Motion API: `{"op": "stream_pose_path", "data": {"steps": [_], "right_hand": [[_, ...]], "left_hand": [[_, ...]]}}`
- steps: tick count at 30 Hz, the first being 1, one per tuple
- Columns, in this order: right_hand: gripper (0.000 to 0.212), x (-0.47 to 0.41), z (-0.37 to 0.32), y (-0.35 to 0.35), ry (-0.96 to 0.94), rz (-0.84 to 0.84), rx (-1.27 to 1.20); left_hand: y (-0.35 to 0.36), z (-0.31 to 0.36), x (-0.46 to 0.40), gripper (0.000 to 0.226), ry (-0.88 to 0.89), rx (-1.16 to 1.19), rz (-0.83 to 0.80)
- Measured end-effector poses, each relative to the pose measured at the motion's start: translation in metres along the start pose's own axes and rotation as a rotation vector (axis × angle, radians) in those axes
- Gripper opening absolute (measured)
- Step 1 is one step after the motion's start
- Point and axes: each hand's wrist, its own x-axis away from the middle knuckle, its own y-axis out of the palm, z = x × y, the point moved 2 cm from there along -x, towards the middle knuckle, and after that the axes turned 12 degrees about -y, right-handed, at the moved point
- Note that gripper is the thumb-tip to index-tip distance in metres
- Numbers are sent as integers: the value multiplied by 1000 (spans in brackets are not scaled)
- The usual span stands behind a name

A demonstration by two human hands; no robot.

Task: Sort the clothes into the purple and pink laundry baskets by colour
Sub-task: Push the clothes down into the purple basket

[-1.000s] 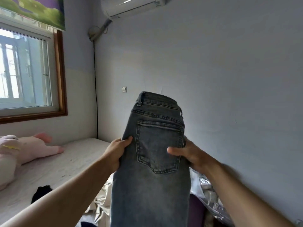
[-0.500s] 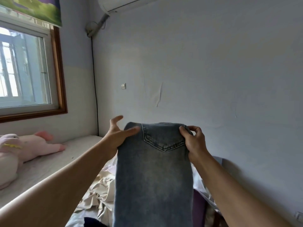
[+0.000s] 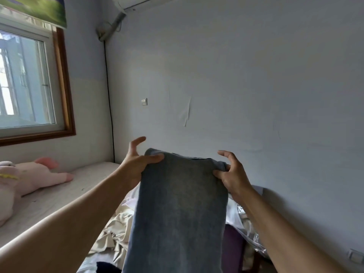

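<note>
At far left I see a window [image 3: 23,83] in a brown wooden frame, with a green-printed blind [image 3: 37,10] rolled above it. Below it a pink plush toy [image 3: 29,178] lies on a pale mattress [image 3: 59,198]. A black cable [image 3: 109,95] runs down the room corner, and a small white switch [image 3: 144,101] sits on the wall just right of it. An air conditioner [image 3: 141,2] is cut off by the upper edge.

My left hand [image 3: 136,164] grips the left top edge of the jeans [image 3: 181,209]: the thumb presses across the front of the denim, while one finger lifts clear above. The jeans, grey-blue, are folded over at the top and hang lengthwise between both hands, held up before the wall at centre. Behind their lower left, cream clothes [image 3: 112,239] lie crumpled, with a dark garment [image 3: 104,267] at the bottom edge.

My right hand [image 3: 230,174] pinches the right top corner of the jeans between thumb and curled fingers; the forefinger arches free above. Below this hand, a purple laundry basket [image 3: 232,247] shows beside the denim, just left of crinkled clear plastic wrap [image 3: 254,239]. A wall socket [image 3: 355,257] sits at lower right.
</note>
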Motion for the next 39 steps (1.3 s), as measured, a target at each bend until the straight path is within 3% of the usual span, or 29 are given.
{"op": "stream_pose_path", "data": {"steps": [2, 4, 7, 9, 13, 15, 17, 19, 21, 23, 25, 28, 30, 34, 37, 39], "right_hand": [[47, 0, -2, 3, -19, 39, -56], [35, -2, -7, 6, -23, 67, -118], [29, -6, -12, 4, 0, 62, -190], [29, -7, -14, 3, 10, -50, -170], [75, -2, -10, 3, -84, -271, 310], [61, -1, -6, 2, -168, -244, 519], [19, 0, -6, 0, -202, -169, 602], [34, -5, 0, -4, -195, -152, 635], [39, -11, 0, -10, -169, -177, 585], [30, -14, -3, -14, -153, -171, 510], [21, -13, -6, -12, -153, -102, 488], [23, -8, -10, -7, -182, 14, 772], [28, -5, -18, 1, -295, 37, 924], [57, -2, -31, 39, -436, -232, 786], [28, -5, -37, 48, -414, -144, 584], [29, -7, -41, 52, -429, -107, 480]], "left_hand": [[-2, -1, 2, 87, 118, -466, -46], [-11, 0, -4, 80, 215, -932, 56], [-19, 4, -9, 48, 217, -949, 240], [-18, 5, -10, 39, 219, -912, 337], [-8, 3, -7, 42, 322, -1104, 348], [-8, 0, -8, 34, 359, -1186, 342], [-12, 2, -10, 21, 344, -1126, 395], [-16, 8, -14, 10, 281, -982, 406], [-15, 10, -19, 14, 189, -803, 302], [-11, 6, -19, 10, 141, -579, 199], [-4, -1, -18, 8, 142, -401, 197], [9, -8, -13, 7, 152, -219, 233], [22, -8, -9, 6, 171, -183, 210], [48, -4, 3, 6, 232, -274, 141], [51, -4, 7, 3, 241, -265, 147], [43, -3, 7, 2, 229, -249, 130]]}}
